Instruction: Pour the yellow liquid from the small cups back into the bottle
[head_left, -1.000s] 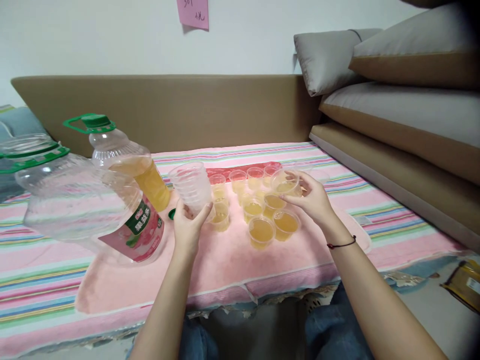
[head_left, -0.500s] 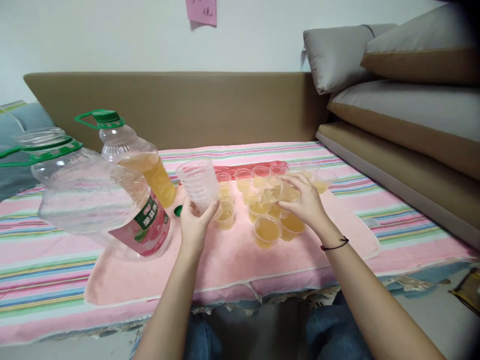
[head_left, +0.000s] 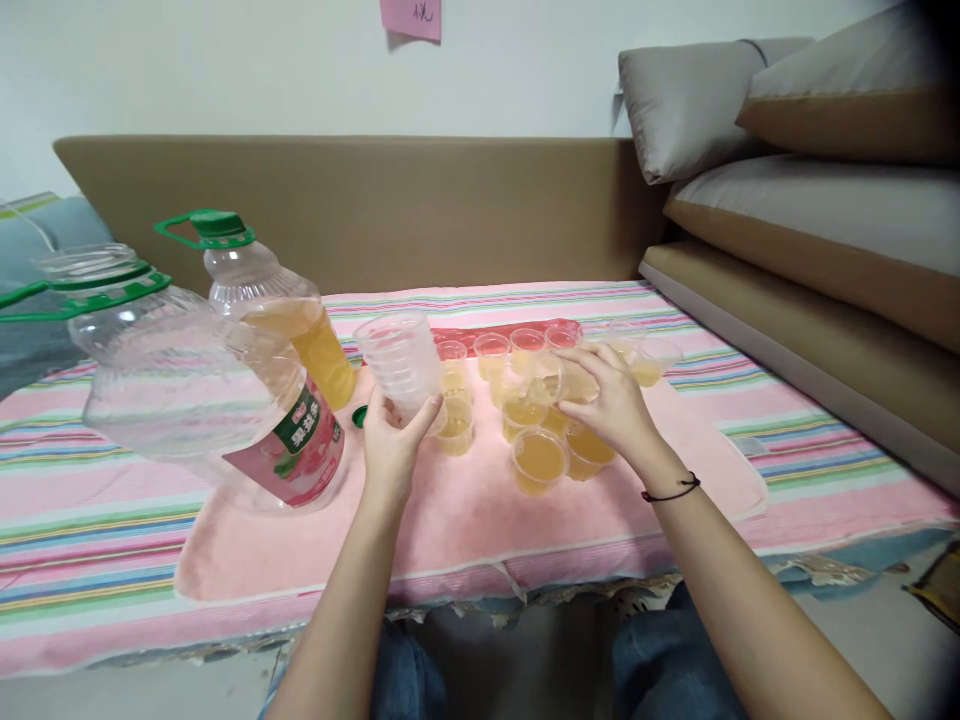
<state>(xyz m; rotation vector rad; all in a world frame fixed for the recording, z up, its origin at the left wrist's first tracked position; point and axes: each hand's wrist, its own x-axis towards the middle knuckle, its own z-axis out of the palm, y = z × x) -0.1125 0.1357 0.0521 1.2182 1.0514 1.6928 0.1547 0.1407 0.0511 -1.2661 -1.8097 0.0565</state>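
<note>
A person's two bare hands work above a pink mat (head_left: 465,530) laid over a striped cloth (head_left: 90,550). The left hand (head_left: 391,432) has its fingers curled round a nested stack of clear cups (head_left: 397,358), gripped low, seemingly so that the cups stay together; whether the stack touches the mat, I cannot tell. The right hand (head_left: 609,392) grasps one tilted cup (head_left: 566,378) between thumb and fingers, its mouth turned left above the cluster, perhaps so that its contents run toward a cup below. Filled cups (head_left: 540,458) of amber drink stand close together on the mat, probably to be within easy reach. At the left, an uncapped bottle (head_left: 187,385) that looks empty stands in front of a capped bottle (head_left: 289,320) partly full of amber liquid, both apart from the cups, likely to leave elbow room. A green cap (head_left: 359,416) lies near the stack.
</note>
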